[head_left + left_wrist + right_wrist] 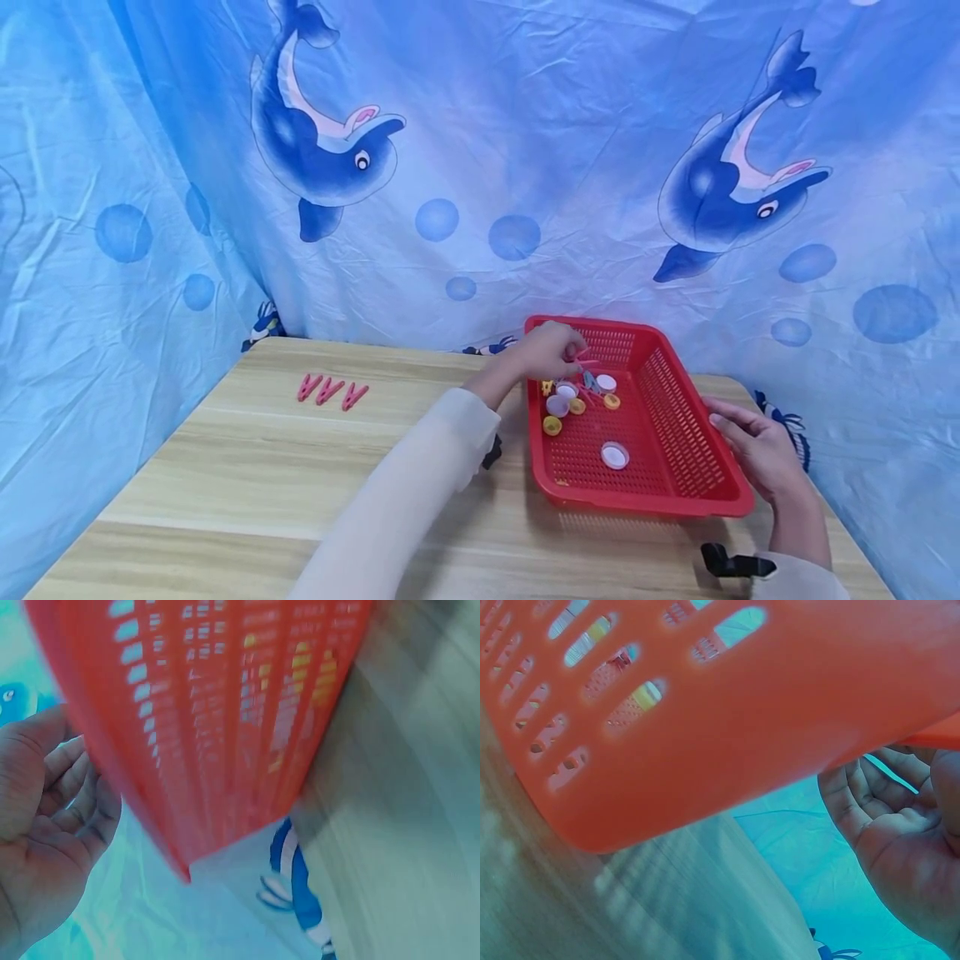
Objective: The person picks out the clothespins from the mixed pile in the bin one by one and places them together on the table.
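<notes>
Fingers (564,348) pinch a pink clothespin (588,363) inside the red basket (675,487).

Head looks down; both wrist views, blurred, hug the basket (675,417).

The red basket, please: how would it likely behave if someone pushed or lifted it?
The red basket has thin mesh walls, so it is probably light and slides easily on the smooth wooden table. Tilted, the loose bottle caps would likely slide around inside.
</notes>
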A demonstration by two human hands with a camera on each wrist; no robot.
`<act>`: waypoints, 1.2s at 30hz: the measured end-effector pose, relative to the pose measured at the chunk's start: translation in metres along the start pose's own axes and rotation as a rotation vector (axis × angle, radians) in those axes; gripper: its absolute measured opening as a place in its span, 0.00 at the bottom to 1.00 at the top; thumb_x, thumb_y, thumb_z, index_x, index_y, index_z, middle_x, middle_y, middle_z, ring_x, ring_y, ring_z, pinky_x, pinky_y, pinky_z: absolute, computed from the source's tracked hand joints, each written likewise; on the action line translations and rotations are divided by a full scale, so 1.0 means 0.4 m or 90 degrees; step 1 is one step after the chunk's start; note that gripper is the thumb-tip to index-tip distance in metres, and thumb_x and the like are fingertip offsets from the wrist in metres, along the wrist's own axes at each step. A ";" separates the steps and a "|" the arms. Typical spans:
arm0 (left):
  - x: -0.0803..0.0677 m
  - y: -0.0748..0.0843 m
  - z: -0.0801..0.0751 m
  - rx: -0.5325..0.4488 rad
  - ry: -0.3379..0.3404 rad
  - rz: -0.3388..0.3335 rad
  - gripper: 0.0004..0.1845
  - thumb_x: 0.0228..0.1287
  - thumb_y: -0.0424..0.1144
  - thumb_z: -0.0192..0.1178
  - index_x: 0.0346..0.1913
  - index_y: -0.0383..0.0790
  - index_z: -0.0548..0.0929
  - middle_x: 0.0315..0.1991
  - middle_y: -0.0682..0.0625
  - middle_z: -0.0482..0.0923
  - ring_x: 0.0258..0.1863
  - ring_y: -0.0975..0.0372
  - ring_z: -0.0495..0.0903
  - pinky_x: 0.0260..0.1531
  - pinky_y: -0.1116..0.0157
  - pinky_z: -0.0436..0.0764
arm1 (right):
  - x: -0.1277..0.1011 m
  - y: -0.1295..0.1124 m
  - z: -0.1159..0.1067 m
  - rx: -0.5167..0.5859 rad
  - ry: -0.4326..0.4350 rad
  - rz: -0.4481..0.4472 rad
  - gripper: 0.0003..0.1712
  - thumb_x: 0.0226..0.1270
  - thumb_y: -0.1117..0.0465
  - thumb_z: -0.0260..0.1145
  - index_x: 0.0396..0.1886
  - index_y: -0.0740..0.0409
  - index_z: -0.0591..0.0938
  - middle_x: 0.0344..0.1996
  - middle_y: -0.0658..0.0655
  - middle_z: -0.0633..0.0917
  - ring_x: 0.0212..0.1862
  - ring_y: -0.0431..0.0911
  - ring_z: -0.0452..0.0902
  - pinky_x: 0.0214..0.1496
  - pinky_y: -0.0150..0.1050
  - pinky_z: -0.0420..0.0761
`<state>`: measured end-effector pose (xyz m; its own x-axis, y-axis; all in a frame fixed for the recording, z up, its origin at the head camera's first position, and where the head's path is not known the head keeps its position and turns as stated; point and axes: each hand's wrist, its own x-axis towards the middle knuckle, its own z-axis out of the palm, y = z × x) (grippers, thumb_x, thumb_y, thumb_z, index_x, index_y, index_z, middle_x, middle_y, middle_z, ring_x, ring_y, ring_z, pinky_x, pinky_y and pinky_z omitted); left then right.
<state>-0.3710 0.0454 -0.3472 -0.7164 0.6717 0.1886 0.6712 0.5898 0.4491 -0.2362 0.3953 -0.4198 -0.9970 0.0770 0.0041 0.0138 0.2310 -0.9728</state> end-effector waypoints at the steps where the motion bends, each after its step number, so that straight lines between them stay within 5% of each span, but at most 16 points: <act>1: -0.004 -0.005 -0.009 0.006 0.002 0.002 0.22 0.67 0.41 0.69 0.62 0.39 0.83 0.40 0.55 0.81 0.38 0.64 0.78 0.36 0.71 0.79 | 0.000 0.000 0.000 0.000 0.001 -0.001 0.34 0.73 0.47 0.66 0.74 0.54 0.74 0.47 0.33 0.84 0.45 0.35 0.85 0.44 0.39 0.87; 9: -0.050 -0.065 -0.073 0.022 0.013 0.002 0.21 0.67 0.38 0.68 0.60 0.31 0.83 0.44 0.47 0.85 0.43 0.60 0.82 0.45 0.66 0.82 | -0.001 0.001 0.000 0.020 -0.002 -0.012 0.32 0.74 0.49 0.66 0.73 0.55 0.75 0.46 0.34 0.85 0.45 0.36 0.86 0.43 0.38 0.87; 16: -0.114 -0.139 -0.117 0.043 0.017 0.013 0.11 0.64 0.34 0.68 0.47 0.36 0.87 0.34 0.50 0.84 0.34 0.60 0.81 0.35 0.66 0.81 | -0.001 0.005 -0.002 0.038 -0.006 -0.015 0.31 0.75 0.51 0.66 0.73 0.55 0.75 0.46 0.34 0.86 0.45 0.36 0.86 0.42 0.37 0.87; 25: -0.226 -0.252 -0.153 0.096 0.031 -0.012 0.11 0.61 0.33 0.69 0.46 0.33 0.88 0.33 0.51 0.85 0.34 0.62 0.81 0.41 0.63 0.83 | -0.008 0.008 0.003 0.012 -0.001 -0.007 0.33 0.74 0.48 0.66 0.74 0.54 0.73 0.47 0.33 0.84 0.46 0.35 0.85 0.44 0.38 0.87; 36: -0.384 -0.363 -0.157 0.102 0.022 -0.038 0.04 0.61 0.30 0.69 0.38 0.34 0.87 0.25 0.53 0.78 0.26 0.64 0.73 0.29 0.66 0.76 | -0.009 0.004 0.002 0.005 -0.002 -0.001 0.35 0.73 0.46 0.66 0.75 0.54 0.72 0.46 0.33 0.84 0.46 0.36 0.86 0.44 0.39 0.87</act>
<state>-0.3703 -0.1713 -0.3865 -0.7599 0.6192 0.1978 0.6474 0.6934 0.3164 -0.2326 0.3945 -0.4214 -0.9973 0.0729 0.0047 0.0118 0.2236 -0.9746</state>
